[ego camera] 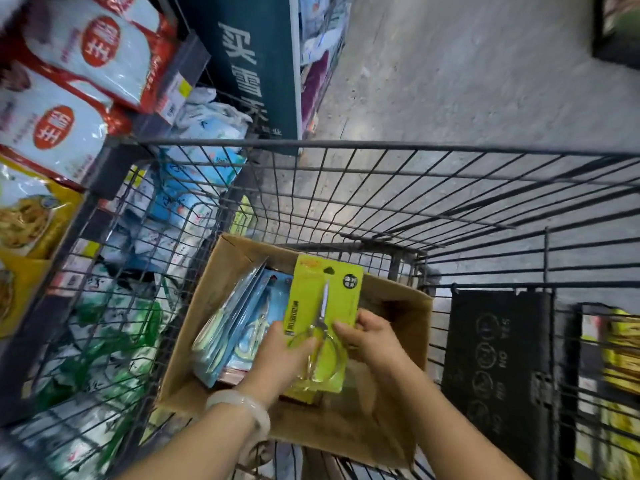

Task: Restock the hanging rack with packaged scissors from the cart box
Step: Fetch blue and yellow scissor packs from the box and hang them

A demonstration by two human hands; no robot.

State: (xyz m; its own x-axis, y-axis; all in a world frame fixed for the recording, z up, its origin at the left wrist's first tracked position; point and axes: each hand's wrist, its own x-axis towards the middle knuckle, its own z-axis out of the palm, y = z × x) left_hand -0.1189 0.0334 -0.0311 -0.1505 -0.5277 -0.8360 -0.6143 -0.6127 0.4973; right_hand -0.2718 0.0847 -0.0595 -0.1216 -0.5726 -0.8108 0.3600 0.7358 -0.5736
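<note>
Shelf bags (pixel 65 81) — blurred, edge-cropped

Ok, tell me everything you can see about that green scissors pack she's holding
The green scissors pack is a flat lime-green card with a clear blister over steel-bladed scissors, blades pointing away, a hang hole and dark round badge at its top. It stands tilted above the cardboard box, the left hand and right hand pinching its lower edges.

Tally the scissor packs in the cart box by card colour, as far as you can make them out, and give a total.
Yellow-green scissor pack, held by the left hand and the right hand over the cardboard box: 1
Blue scissor packs, leaning in the box: at least 3; overlap hides the exact number
Total: at least 4
</note>
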